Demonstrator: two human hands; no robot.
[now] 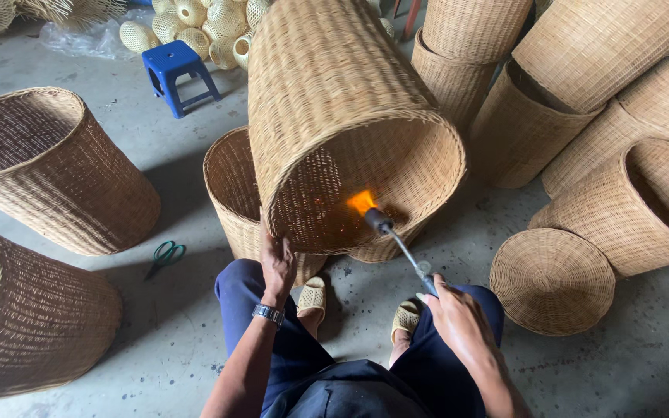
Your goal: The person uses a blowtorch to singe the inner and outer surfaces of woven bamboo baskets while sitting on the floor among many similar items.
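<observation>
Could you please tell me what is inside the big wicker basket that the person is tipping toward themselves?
Inside the tilted basket, a torch held by the right hand burns with an orange flame; sparks dot the weave. The left hand grips the rim. The deep interior is too dark to see.

Right hand (458, 313) aims a lit torch (396, 240) into the left hand (278, 263)-held wicker basket (334, 116).

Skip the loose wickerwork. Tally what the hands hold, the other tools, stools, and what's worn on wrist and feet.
Large woven basket, rim gripped by left hand: 1
Lit gas torch, in right hand: 1
Green-handled scissors: 1
Blue stool: 1
Wristwatch: 1
Slippers: 2
Total: 7
</observation>
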